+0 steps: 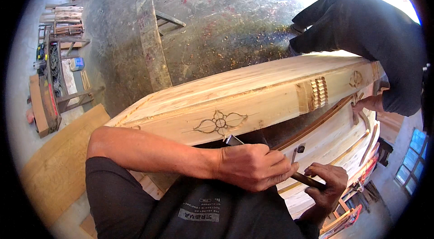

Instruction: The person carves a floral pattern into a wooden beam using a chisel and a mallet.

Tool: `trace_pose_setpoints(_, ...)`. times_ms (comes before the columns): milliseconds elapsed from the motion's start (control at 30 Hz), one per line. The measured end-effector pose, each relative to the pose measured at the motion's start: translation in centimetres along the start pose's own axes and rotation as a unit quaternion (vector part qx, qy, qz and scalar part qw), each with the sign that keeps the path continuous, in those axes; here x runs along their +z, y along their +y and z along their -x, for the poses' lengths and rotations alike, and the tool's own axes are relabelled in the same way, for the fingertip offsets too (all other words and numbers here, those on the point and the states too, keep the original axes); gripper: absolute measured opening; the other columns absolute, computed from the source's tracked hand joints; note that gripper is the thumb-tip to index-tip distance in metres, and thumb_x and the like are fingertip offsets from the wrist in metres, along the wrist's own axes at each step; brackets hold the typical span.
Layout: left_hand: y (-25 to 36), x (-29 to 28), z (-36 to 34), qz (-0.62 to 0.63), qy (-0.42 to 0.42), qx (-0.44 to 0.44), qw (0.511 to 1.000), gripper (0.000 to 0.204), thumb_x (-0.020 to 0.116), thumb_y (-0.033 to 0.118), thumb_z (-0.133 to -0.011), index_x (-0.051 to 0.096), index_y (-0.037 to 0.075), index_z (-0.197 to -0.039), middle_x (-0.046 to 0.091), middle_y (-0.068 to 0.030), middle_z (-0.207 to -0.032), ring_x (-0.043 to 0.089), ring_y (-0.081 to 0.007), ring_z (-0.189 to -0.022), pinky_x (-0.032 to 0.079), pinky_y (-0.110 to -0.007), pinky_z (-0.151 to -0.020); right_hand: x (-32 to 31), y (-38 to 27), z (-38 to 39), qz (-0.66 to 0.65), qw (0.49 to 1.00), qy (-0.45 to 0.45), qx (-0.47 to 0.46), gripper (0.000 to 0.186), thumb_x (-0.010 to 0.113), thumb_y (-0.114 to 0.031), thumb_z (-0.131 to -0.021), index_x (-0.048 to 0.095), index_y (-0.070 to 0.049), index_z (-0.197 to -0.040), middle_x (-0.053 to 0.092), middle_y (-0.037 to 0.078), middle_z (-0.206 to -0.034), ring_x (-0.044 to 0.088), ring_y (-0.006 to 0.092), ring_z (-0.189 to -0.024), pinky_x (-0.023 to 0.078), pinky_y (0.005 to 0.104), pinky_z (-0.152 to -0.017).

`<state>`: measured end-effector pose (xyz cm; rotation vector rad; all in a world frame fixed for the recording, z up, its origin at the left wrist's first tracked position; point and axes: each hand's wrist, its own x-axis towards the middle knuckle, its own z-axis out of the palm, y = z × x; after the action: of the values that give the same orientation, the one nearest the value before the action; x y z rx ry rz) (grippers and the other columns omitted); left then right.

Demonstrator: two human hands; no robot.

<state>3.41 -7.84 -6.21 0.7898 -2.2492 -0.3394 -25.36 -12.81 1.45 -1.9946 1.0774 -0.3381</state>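
My left hand (257, 166) is closed around the middle of a long, dark-handled tool. The tool's shiny metal end (233, 140) sticks out beyond the wrist, at the near edge of a long pale wooden workpiece (172, 123). Farther along the dark handle (308, 180), my right hand (329, 182) grips its other end. The exact kind of tool cannot be made out. A carved flower outline (220, 123) marks the workpiece's near face, just beyond my left wrist. Close to my left fingers lie a thin metal rod (294, 155) and a small dark block (301, 148).
Another person (361, 22) stands at the far right, a hand (371, 103) on a second curved wooden piece (325, 137). A narrow bench (153, 44) stands beyond the workpiece. Shelving with tools (54, 71) lines the left, and a carved board (63, 157) lies nearby.
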Motion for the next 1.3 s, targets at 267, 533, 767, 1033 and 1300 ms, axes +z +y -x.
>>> trace_pose_setpoints(267, -0.2, 0.3, -0.1, -0.006, -0.007, -0.016, 1.000, 0.044, 0.066, 0.017, -0.092, 0.072, -0.006, -0.129, 0.057, -0.0026, -0.089, 0.055, -0.0108, -0.072, 0.038, -0.025, -0.050, 1.0, 0.0, 0.0, 0.033, 0.999, -0.027, 0.005, 0.043, 0.092, -0.008, -0.063, 0.086, -0.010, -0.106, 0.080, 0.012, -0.082, 0.074, 0.0232, -0.062, 0.052, 0.0326, -0.055)
trace_pose_setpoints(533, -0.4, 0.5, -0.1, 0.004, -0.022, -0.036, 0.999, 0.047, 0.064, 0.018, -0.091, 0.070, -0.008, -0.131, 0.055, -0.0019, -0.087, 0.055, -0.0120, -0.073, 0.038, -0.026, -0.051, 1.0, 1.0, -0.5, -0.002, 0.999, -0.042, 0.029, 0.043, 0.089, -0.003, -0.065, 0.085, -0.010, -0.107, 0.074, 0.011, -0.071, 0.072, 0.0238, -0.058, 0.050, 0.0331, -0.053)
trace_pose_setpoints(767, -0.6, 0.3, -0.5, -0.007, -0.042, -0.030, 0.999, 0.050, 0.065, 0.018, -0.089, 0.070, -0.006, -0.133, 0.061, -0.0040, -0.092, 0.057, -0.0119, -0.075, 0.039, -0.026, -0.054, 1.0, 2.1, -1.3, -0.040, 0.997, -0.047, 0.034, 0.037, 0.087, -0.005, -0.069, 0.084, -0.006, -0.106, 0.071, 0.012, -0.068, 0.070, 0.0253, -0.055, 0.047, 0.0336, -0.051)
trace_pose_setpoints(1033, 1.0, -4.0, -0.2, -0.100, -0.090, -0.054, 0.989, 0.038, 0.066, 0.016, -0.096, 0.073, -0.003, -0.129, 0.072, -0.0236, -0.127, 0.072, -0.0314, -0.116, 0.064, -0.040, -0.095, -0.4, 4.7, 1.7, -0.116, 0.978, 0.051, 0.168, 0.039, 0.076, 0.000, -0.067, 0.083, 0.002, -0.105, 0.076, 0.014, -0.072, 0.070, 0.0194, -0.057, 0.056, 0.0303, -0.061)
trace_pose_setpoints(1300, 5.3, -7.0, 6.2, 0.120, -0.179, -0.188, 0.958, 0.039, 0.068, 0.015, -0.096, 0.073, -0.001, -0.131, 0.075, -0.0188, -0.120, 0.077, -0.0252, -0.099, 0.066, -0.037, -0.079, 0.3, 3.0, 2.9, -0.195, 0.950, 0.095, 0.226, 0.035, 0.073, 0.000, -0.073, 0.081, 0.008, -0.106, 0.075, 0.016, -0.071, 0.069, 0.0173, -0.055, 0.054, 0.0284, -0.056)
